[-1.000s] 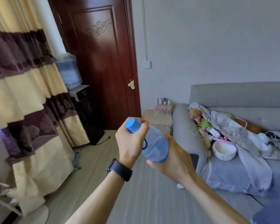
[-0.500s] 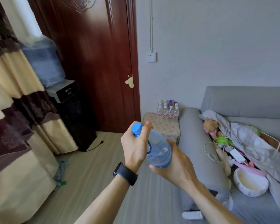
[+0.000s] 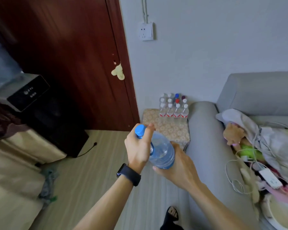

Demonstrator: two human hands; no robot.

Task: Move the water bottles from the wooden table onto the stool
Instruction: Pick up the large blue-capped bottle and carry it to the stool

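Observation:
I carry a large clear water bottle [image 3: 161,151] with a blue cap, tilted with its cap up and to the left. My left hand [image 3: 138,148], with a black wristband, grips the neck and handle. My right hand [image 3: 178,165] cups the bottle's base from below. Ahead stands the stool [image 3: 171,131] with a floral patterned top, tucked between the door and the sofa arm. Several small water bottles [image 3: 174,108] with white, red and blue caps stand in rows at the stool's back edge, against the wall. The front of the stool's top is bare.
A grey sofa [image 3: 206,146] with clothes, a plush toy and cables lies to the right. A dark wooden door [image 3: 70,55] is to the left of the stool, and a black water dispenser [image 3: 45,117] stands left of it with striped curtains. My sandalled foot [image 3: 171,214] is on the floor.
I have walked closer to the stool, which now looks larger and nearer. Both hands keep the same hold on the big bottle.

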